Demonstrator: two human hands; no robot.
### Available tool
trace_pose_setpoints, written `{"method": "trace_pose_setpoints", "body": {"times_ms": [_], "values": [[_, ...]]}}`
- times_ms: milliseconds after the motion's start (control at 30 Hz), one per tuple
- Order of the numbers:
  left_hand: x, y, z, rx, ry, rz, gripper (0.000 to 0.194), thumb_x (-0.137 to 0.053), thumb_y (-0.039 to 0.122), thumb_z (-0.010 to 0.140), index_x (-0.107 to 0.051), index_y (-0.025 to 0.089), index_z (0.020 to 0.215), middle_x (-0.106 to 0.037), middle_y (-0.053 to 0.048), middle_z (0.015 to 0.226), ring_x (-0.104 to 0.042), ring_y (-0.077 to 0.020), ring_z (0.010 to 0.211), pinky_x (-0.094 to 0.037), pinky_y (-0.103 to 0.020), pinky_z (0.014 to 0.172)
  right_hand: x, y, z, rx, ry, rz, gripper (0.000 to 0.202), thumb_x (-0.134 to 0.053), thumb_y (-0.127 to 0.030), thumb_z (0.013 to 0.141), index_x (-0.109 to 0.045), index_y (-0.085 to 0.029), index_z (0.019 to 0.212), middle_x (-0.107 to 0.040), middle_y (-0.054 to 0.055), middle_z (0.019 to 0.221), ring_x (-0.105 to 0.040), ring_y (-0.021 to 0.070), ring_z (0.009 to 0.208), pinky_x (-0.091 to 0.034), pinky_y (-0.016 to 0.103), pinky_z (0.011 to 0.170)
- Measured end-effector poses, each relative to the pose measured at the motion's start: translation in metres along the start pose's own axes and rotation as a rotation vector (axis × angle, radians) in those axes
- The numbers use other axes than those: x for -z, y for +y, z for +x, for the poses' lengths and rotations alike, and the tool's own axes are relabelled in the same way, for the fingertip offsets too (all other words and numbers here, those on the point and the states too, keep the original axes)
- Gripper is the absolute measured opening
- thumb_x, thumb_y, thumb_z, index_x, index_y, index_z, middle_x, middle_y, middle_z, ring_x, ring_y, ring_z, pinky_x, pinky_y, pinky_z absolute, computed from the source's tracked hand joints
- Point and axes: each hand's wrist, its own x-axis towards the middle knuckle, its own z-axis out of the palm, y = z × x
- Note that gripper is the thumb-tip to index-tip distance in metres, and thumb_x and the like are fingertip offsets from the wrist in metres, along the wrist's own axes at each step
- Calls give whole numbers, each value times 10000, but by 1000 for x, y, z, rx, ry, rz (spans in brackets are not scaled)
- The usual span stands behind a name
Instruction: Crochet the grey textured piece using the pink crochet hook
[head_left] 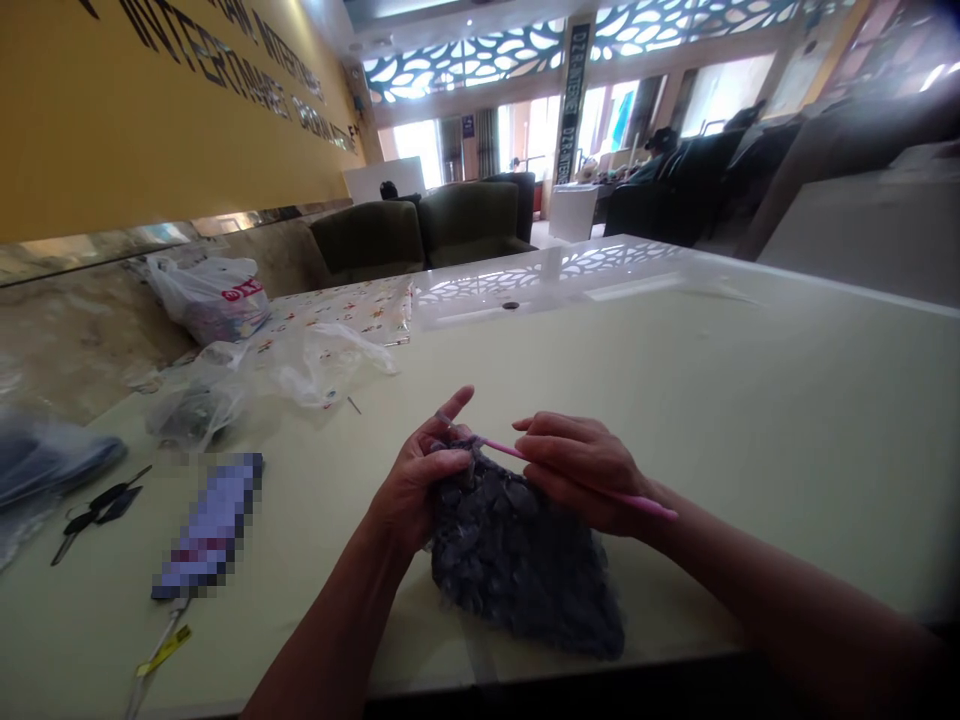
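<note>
My left hand [421, 478] pinches the top edge of a dark grey-blue crochet piece [525, 560] between thumb and fingers. Its index finger points up, with a strand of yarn [444, 418] over it. My right hand [581, 465] is closed around a pink crochet hook [646, 505], whose handle end sticks out past the wrist. The hook's tip meets the top edge of the piece, close to my left thumb. Below both hands the piece hangs down to the near edge of the table, its surface covered in overlapping shiny flakes, perhaps sequins.
On the left of the white table [750, 420] lie a blurred-out phone-like object [210, 525] with a cable [154, 650], keys [97, 510], and clear plastic bags [199, 400]. A full white bag [214, 300] stands by the wall. Chairs [476, 220] and a seated person [660, 150] are beyond.
</note>
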Motion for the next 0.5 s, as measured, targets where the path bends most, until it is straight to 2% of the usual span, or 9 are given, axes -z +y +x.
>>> {"method": "trace_pose_setpoints", "body": {"times_ms": [167,300,400,500], "values": [[3,4,1,-29,8,61,601,-757,157,673,-680,198,1267,-596,1,819,-546,-98,696,-435,-209,634,14,-2,5,-177,-38,302,173,-524,-223,973,-660,-173,880,-627,55,833,-597,147,715,-484,267,649],[-2,-1,1,-34,-4,158,578,-790,171,687,-694,215,1255,-605,12,802,-528,-71,646,-417,-198,613,14,-3,7,-318,-69,530,165,-541,-227,960,-658,-152,870,-580,20,714,-545,130,640,-445,249,573],[-7,-8,-1,-10,17,209,568,-804,173,703,-697,257,1254,-654,5,845,-569,-85,701,-455,-215,699,4,-3,6,-223,-26,349,137,-536,-220,968,-638,-163,896,-616,32,769,-580,134,693,-487,252,621],[-12,-14,-2,-10,24,266,483,-812,190,720,-735,271,1190,-705,-51,1133,-642,-177,967,-483,-284,876,-6,-1,6,-30,58,2,89,-551,-210,960,-634,-179,967,-667,51,857,-628,161,807,-553,336,825]]}}
